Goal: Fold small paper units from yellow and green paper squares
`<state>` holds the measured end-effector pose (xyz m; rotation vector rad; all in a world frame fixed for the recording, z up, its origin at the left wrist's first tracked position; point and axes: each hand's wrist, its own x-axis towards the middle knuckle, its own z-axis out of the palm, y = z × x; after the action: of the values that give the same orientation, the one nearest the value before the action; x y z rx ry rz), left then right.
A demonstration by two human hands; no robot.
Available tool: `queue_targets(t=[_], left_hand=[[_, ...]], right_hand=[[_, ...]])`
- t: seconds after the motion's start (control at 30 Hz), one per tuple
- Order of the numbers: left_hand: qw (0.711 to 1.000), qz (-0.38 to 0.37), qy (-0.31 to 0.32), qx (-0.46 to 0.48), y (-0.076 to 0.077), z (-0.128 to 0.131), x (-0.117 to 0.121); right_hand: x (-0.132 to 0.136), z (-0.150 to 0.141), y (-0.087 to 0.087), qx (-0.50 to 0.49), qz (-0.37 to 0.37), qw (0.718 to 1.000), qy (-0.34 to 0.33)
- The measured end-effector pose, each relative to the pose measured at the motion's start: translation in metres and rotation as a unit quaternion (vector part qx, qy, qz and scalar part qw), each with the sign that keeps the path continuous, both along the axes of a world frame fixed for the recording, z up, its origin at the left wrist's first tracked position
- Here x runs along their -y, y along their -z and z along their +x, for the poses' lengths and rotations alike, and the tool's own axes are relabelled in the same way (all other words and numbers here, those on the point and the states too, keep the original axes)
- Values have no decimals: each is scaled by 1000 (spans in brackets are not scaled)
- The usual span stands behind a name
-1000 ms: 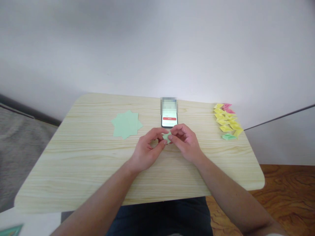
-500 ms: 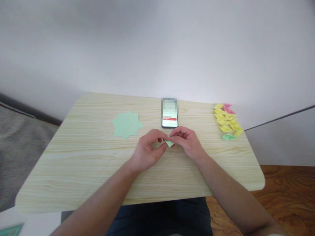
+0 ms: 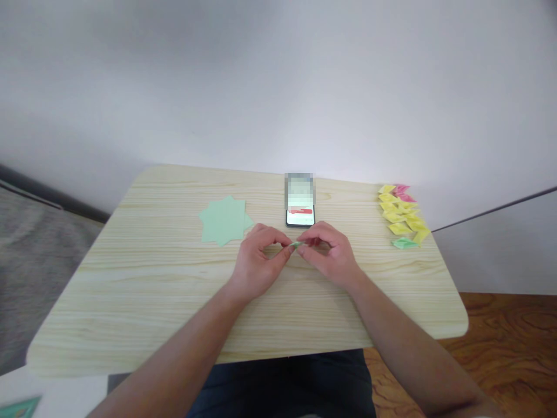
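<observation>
A small folded piece of green paper (image 3: 296,244) is pinched between both hands over the middle of the table, seen nearly edge-on. My left hand (image 3: 260,260) grips its left end with thumb and forefinger. On the other end, the thumb and fingers of my right hand (image 3: 329,253) close in the same way. Fingertips cover most of the paper, so its folds are hard to make out. Just beyond the hands lies a phone (image 3: 300,217) with a lit screen. Flat green paper sheets (image 3: 224,220), overlapped like a star, lie beyond my left hand.
Folded paper pieces stand grouped at the table's right edge: several yellow ones (image 3: 399,228), pink ones (image 3: 402,190) and a green one (image 3: 405,243). The wooden table (image 3: 152,278) meets a white wall (image 3: 278,87) at the back.
The green paper has turned in my fingers from showing a flat face and a pointed corner to a thin edge. My hands have shifted slightly; the other things stay put.
</observation>
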<state>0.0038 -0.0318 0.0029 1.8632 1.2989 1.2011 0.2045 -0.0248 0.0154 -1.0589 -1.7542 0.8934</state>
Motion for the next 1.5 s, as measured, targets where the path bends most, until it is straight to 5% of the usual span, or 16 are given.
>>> queue_targets(t=[0.23,0.47,1.5], left_hand=[[997,25,-9,-79,2,1,-1],[988,48,-20,-145,4,0,-1],[988,-4,-6,-152,-2,-1,-2]], right_hand=[[-2,1,1,67,65,996,5],[-2,1,6,100,53,994,-8],[-1,5,6,167,37,985,15]])
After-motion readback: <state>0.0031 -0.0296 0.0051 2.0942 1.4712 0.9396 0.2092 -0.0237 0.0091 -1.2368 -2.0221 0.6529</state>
